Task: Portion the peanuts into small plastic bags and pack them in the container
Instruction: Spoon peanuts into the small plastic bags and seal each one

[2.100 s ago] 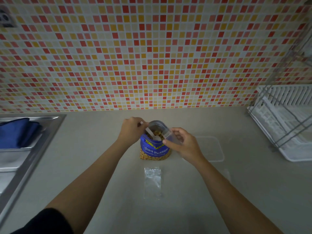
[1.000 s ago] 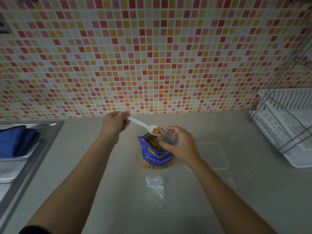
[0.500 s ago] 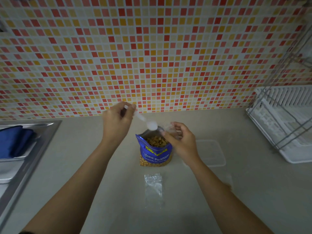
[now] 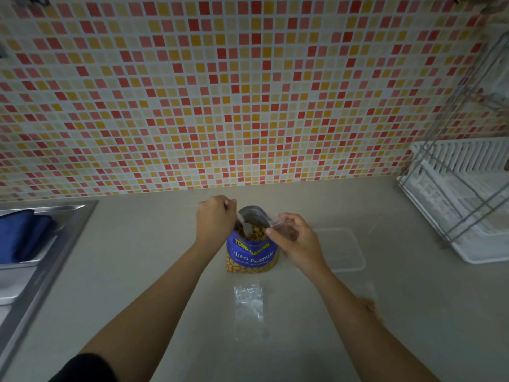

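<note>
A blue bag of salted peanuts point(image 4: 252, 255) stands open on the counter. My left hand point(image 4: 214, 219) grips a white plastic spoon point(image 4: 246, 227) whose bowl is down among the peanuts in the bag's mouth. Just right of the bag's mouth, my right hand point(image 4: 296, 239) pinches a small clear plastic bag point(image 4: 279, 224) open. A clear plastic container point(image 4: 343, 250) lies on the counter to the right of the peanut bag. Another small clear plastic bag point(image 4: 249, 304) lies flat in front of the peanut bag.
A steel sink point(image 4: 41, 244) with a blue cloth point(image 4: 22, 235) is at the left. A white dish rack point(image 4: 462, 205) with a wire frame stands at the right. The tiled wall point(image 4: 248, 92) rises behind the counter.
The spoon, which was raised over the small bag, has gone back down into the peanut bag. My right hand still holds the small bag beside it.
</note>
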A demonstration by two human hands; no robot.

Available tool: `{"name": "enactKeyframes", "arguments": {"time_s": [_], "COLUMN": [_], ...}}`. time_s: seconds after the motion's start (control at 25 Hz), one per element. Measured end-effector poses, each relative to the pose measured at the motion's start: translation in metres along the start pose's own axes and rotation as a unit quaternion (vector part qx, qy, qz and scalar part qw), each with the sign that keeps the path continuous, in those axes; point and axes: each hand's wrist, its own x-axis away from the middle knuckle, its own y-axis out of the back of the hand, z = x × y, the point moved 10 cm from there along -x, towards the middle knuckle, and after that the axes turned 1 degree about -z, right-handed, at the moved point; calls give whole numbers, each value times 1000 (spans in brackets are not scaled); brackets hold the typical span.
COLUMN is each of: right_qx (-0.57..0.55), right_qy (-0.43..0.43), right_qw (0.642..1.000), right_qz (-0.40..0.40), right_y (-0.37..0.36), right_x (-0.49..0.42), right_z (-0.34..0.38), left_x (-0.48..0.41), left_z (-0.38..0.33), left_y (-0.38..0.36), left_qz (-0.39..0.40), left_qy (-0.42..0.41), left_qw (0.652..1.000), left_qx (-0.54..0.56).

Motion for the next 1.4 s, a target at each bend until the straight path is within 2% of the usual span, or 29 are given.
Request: {"name": "enactKeyframes", "arguments": {"time_s": [0.08,0.16,0.2,0.24,0.32,0.36,0.4,0.52,0.64,0.72,0.88,1.04,1.2,1.4], "right_qx": [4,4,6,11,23,27,30,29,28,33,31,23,22,23], "right_qy": [4,5,5,5,5,5,5,4,7,9,9,14,17,19], "right_qw": [1000,1000,1000,1000,999,999,999,999,998,998,997,996,996,996], "right_qz": [14,13,19,23,29,30,33,44,56,61,69,83,89,86], "right_y": [-3,2,1,0,0,0,-1,-4,-5,-5,-6,-6,-6,-7], "right_x": [0,6,5,5,4,4,3,3,3,3,3,2,2,2], "right_z": [3,6,9,10,11,11,11,12,13,12,12,11,9,7], "left_x": [5,26,29,23,7,4,3,4,10,9,4,8,11,13], "left_z": [-20,-50,-49,-40,-4,11,20,20,0,0,37,34,30,57], "left_y": [0,-9,-9,-7,-2,-1,-2,-3,-13,-17,-7,-8,-20,-27], "left_qz": [31,99,101,84,40,27,17,32,135,149,50,48,112,82], "left_qy": [-99,-237,-249,-207,-51,11,40,26,-50,-59,103,107,96,205], "left_qw": [995,966,962,974,998,1000,999,998,987,986,989,985,970,922], "left_qx": [-10,-41,-52,-43,-6,9,17,46,76,53,94,125,192,318]}}
